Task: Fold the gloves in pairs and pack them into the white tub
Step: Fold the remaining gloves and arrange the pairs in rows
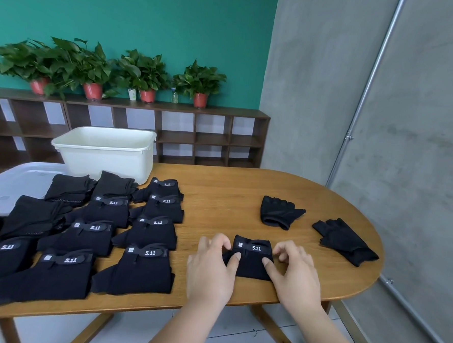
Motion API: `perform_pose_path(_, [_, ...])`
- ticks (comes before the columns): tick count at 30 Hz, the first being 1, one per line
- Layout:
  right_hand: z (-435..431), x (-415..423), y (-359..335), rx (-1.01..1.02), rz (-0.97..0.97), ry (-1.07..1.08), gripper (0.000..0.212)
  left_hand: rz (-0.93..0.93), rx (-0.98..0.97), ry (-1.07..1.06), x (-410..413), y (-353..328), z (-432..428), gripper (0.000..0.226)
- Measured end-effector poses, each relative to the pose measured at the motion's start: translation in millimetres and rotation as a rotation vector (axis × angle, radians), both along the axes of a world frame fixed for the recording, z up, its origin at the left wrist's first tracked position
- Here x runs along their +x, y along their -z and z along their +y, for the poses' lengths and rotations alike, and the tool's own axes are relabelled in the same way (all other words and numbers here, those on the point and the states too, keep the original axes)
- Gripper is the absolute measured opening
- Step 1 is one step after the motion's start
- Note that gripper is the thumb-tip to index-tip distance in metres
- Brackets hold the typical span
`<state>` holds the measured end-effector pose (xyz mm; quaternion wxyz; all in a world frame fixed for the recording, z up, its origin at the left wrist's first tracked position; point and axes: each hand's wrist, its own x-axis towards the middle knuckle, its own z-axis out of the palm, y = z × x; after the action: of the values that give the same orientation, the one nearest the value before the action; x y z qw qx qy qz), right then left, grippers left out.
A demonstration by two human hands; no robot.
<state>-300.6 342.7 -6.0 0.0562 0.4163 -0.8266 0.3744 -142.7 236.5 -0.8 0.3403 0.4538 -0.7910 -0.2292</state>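
Head view: left hand [211, 267] and right hand [294, 272] pinch the folded gloves [251, 263] at the sides. Keep the layers squared and pressed flat while lifting.

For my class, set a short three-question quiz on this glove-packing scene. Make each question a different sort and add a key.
1. True or false: the left hand is inside the white tub.
2. How many loose gloves lie on the table to the right of the right hand? A one; B two; C four.
3. Fill in: the white print on the folded glove that both hands hold reads ___.
Key: 1 false; 2 B; 3 5.11.
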Motion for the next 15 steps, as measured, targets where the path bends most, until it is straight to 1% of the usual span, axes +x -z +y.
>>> perform_pose_path(2, [1.2, 1.3, 3.6, 0.009, 0.064, -0.021, 0.025, -0.001, -0.042, 0.018, 1.1, 3.4, 0.6, 0.013])
perform_pose_path(4, [1.1, 1.7, 6.7, 0.003, 0.084, -0.025, 0.028, -0.037, -0.107, 0.035, 2.1, 6.0, 1.3, 0.006])
perform_pose_path(5, [0.8, 1.6, 7.4, 0.004, 0.091, -0.018, 0.027, -0.059, -0.128, 0.03, 2.1, 6.9, 1.7, 0.007])
perform_pose_path(8, [-1.8, 1.1, 9.6, 0.035, 0.14, 0.033, 0.023, -0.102, -0.167, 0.005, 1.4, 6.2, 2.4, 0.02])
perform_pose_path(11, [-3.7, 2.2, 9.4, 0.111, 0.162, 0.072, 0.023, -0.197, -0.155, 0.035, 1.7, 5.0, 3.8, 0.033])
perform_pose_path(15, [-2.2, 0.1, 10.7, 0.194, 0.174, 0.05, 0.033, -0.26, -0.103, 0.069, 2.9, 2.6, 1.6, 0.04])
